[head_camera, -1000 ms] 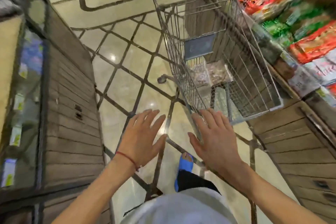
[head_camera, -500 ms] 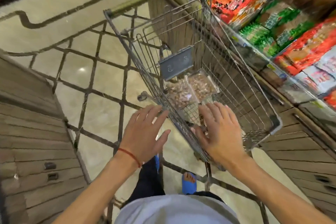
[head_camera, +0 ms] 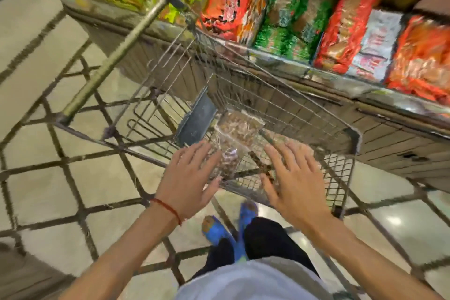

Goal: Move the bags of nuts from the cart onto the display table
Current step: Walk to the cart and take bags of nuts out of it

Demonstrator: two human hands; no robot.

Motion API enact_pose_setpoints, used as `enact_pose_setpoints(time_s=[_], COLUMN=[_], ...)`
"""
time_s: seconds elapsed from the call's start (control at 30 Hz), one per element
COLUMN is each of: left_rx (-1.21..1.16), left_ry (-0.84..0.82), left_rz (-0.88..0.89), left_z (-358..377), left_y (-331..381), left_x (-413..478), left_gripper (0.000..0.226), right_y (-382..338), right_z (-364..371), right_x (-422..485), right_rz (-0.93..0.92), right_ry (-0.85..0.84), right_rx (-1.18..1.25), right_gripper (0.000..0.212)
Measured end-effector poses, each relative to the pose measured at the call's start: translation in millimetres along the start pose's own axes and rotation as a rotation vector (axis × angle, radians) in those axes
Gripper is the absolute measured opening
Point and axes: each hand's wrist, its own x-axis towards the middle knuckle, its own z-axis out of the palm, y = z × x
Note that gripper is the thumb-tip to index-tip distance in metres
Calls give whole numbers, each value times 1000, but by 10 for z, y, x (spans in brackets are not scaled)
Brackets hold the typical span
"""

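Observation:
A wire shopping cart (head_camera: 350, 143) stands in front of me beside the wooden display table (head_camera: 379, 129). Clear bags of nuts (head_camera: 239, 129) lie on the cart's floor. Another clear bag (head_camera: 227, 161) shows between my hands. My left hand (head_camera: 188, 178), a red string at its wrist, hovers with straight spread fingers over the cart's near left side. My right hand (head_camera: 294, 175) is spread flat over the cart's near end and hides part of the bags. Neither hand holds anything.
Red, green and orange snack packs (head_camera: 341, 31) fill the display table's top behind a metal rim. The cart's handle bar (head_camera: 114, 58) points to the upper left. Tiled floor (head_camera: 48, 190) lies to the left; my blue shoes (head_camera: 216, 229) are below.
The view swung right and closer, so the cart and table now sit nearer. Both hands moved forward over the cart's near end, still spread and empty.

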Motion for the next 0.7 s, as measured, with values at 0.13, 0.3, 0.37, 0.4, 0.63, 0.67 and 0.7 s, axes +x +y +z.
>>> enact_pose_setpoints(time_s=[0.13, 0.3, 0.37, 0.4, 0.63, 0.67, 0.7], left_rx=[24, 63, 61, 67, 65, 69, 71], left_ry=[-84, -169, -206, -224, -322, -342, -357], left_rz=[62, 87, 93, 96, 92, 96, 100], left_z=[101, 114, 126, 141, 443, 522, 608], left_y=[-129, -185, -226, -253, -446, -471, -496], left_x=[420, 876, 1031, 1109, 1518, 1575, 1630], left_gripper=[56, 57, 57, 56, 54, 55, 56], right_y=[37, 185, 237, 267, 366, 352, 332], right_z=[161, 357, 413, 446, 728, 793, 867], right_x=[204, 572, 701, 763, 1033, 1047, 1057], right_rz=[79, 123, 133, 134, 192, 210, 225], right_ry=[6, -55, -83, -93, -195, -207, -221], right_rx=[44, 124, 123, 121, 142, 155, 160], right_gripper=[58, 55, 55, 55, 59, 58, 58])
